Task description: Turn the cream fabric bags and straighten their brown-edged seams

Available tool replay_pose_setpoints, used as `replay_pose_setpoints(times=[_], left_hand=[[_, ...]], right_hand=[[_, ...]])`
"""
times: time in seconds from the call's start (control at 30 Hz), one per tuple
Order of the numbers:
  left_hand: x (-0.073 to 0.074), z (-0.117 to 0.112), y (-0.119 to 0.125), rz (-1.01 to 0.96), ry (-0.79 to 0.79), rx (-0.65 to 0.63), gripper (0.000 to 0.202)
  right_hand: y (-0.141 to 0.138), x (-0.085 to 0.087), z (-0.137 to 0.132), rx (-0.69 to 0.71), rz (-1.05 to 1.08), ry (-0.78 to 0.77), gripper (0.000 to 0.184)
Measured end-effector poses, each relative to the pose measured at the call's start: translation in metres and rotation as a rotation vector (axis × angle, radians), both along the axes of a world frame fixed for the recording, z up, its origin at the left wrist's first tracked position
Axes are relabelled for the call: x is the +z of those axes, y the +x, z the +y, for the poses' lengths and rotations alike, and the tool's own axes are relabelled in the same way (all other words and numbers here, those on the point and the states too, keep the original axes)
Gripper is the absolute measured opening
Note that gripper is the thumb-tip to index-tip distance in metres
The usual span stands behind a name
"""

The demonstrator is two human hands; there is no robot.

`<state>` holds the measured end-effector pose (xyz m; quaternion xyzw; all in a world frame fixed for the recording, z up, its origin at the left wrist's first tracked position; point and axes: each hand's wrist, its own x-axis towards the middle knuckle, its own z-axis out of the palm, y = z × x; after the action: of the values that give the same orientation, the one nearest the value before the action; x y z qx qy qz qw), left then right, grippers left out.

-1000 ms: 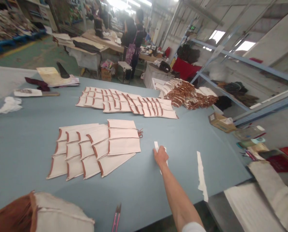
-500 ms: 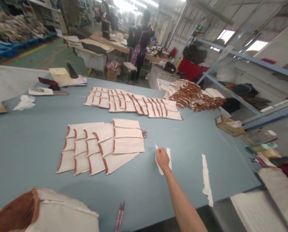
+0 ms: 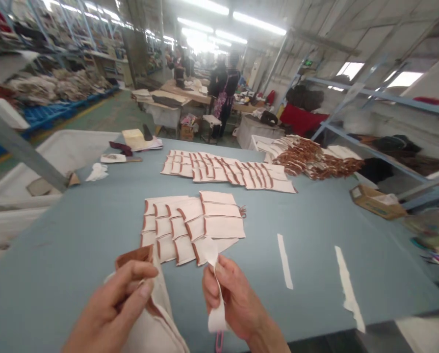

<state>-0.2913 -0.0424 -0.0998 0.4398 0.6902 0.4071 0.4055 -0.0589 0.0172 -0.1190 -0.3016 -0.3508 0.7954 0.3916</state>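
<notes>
My left hand (image 3: 119, 299) is closed on the upper edge of a cream sewn fabric piece (image 3: 149, 333) with a brown inner side, at the bottom left. My right hand (image 3: 230, 294) grips a white strip (image 3: 217, 318) between thumb and fingers; its upper end stands out above the thumb and its lower end curls below the hand. Just beyond both hands lie overlapping cream panels with brown edging (image 3: 222, 226), fanned out on the table. The pink thread snips (image 3: 219, 341) are mostly hidden beneath my right hand.
Two white strips, a straight one (image 3: 285, 262) and a ragged one (image 3: 348, 287), lie on the blue-grey table (image 3: 315, 220). Farther back are a row of panels (image 3: 226, 169), a brown-and-cream heap (image 3: 307, 154) and a cardboard box (image 3: 377, 202). A person (image 3: 224, 93) stands in the background.
My right hand has lifted one white strip from the table and brought it left and nearer. My left hand has come into view on the cream fabric piece. The view has shifted left.
</notes>
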Motion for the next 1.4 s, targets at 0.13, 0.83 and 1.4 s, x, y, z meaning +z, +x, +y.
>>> replay_pose_setpoints(times=[0.13,0.83,1.4], left_hand=[[0.031,0.006,-0.003,-0.188,-0.017,-0.087,0.054],[0.043,-0.026,0.0,-0.387,-0.083,-0.085,0.049],[0.044,-0.028,0.003,-0.284,-0.092,-0.107,0.044]], right_hand=[[-0.036,0.018,-0.019,0.18,0.151,-0.05,0.052],[-0.042,0.027,-0.034,-0.346,-0.899,1.532,0.021],[-0.069,0.018,-0.044,-0.111,-0.468,0.427,0.048]])
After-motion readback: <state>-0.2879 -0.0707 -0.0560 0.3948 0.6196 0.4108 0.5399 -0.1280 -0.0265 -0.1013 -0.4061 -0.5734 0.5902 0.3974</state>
